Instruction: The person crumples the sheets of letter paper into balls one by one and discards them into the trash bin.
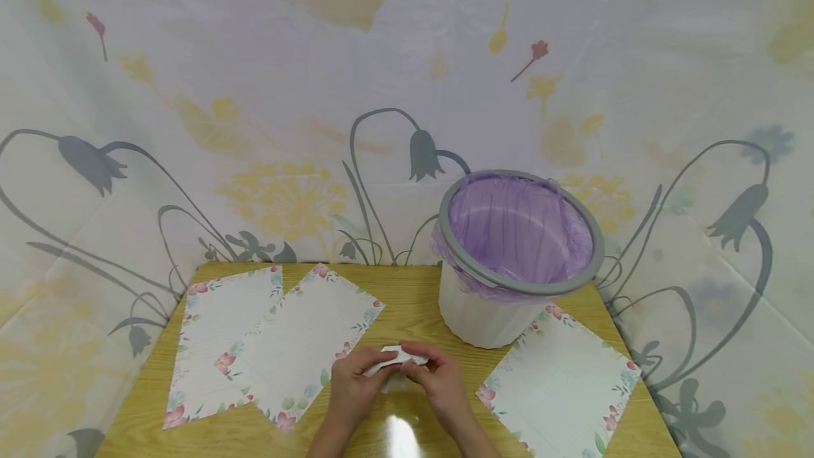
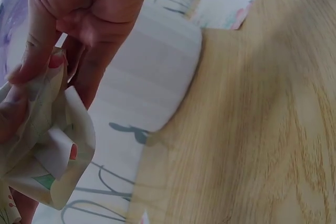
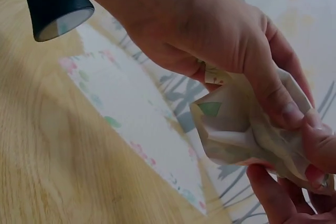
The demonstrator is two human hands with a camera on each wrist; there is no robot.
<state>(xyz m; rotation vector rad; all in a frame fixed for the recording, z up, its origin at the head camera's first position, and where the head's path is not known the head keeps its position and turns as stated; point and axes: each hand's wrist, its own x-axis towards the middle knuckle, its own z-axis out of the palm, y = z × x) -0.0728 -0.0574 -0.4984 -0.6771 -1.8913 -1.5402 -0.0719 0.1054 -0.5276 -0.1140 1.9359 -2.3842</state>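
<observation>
Both hands meet over the near middle of the wooden table (image 1: pixel 407 288). Together they grip a crumpled sheet of floral paper (image 1: pixel 396 358). My left hand (image 1: pixel 371 367) pinches its left side and my right hand (image 1: pixel 415 369) pinches its right side. The wrist views show the crumpled paper (image 2: pixel 50 150) (image 3: pixel 239 124) squeezed between fingertips, its folds bunched and a green leaf print showing. A white bin (image 1: pixel 483 313) with a grey rim and purple liner stands just behind and to the right of the hands.
Two flat floral-edged sheets (image 1: pixel 222 338) (image 1: pixel 305 345) overlap on the table's left side. A third flat sheet (image 1: pixel 562 384) lies at the right, in front of the bin. A flower-printed cloth (image 1: pixel 254 126) hangs behind and around the table.
</observation>
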